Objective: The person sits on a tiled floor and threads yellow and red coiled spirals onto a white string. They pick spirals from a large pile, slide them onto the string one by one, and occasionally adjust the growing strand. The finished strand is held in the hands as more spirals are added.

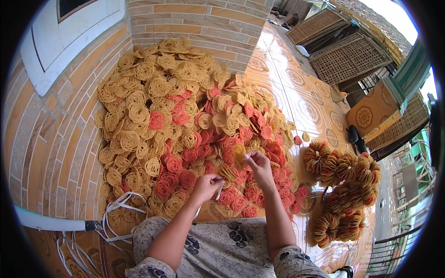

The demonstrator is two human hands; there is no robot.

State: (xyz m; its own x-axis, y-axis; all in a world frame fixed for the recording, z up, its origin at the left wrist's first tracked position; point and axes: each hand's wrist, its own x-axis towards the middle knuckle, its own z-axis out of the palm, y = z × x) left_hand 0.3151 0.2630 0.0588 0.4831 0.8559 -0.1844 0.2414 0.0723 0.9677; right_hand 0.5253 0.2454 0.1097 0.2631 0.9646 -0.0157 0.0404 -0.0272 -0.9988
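Observation:
A large heap of round, lacy coiled crackers (136, 109), tan and coral red, lies before me against the wall. My right hand (260, 169) pinches a single yellow cracker (239, 154) by its edge, above the heap. To its left, my left hand (206, 187) is closed around a thin white strip (219, 192), whose end hangs below the fingers. A short stack of tan crackers (227, 173) sits right at the left fingertips, seemingly threaded on the strip. The two hands are apart, with this stack between them.
Bundled rings of crackers (340, 171) lie on the tiled floor at right. White strips (118, 208) hang from a pale pole (55, 222) at left. A brick-patterned wall (194, 28) bounds the heap. Woven bamboo racks (350, 58) and a tiled pillar base (373, 109) stand far right.

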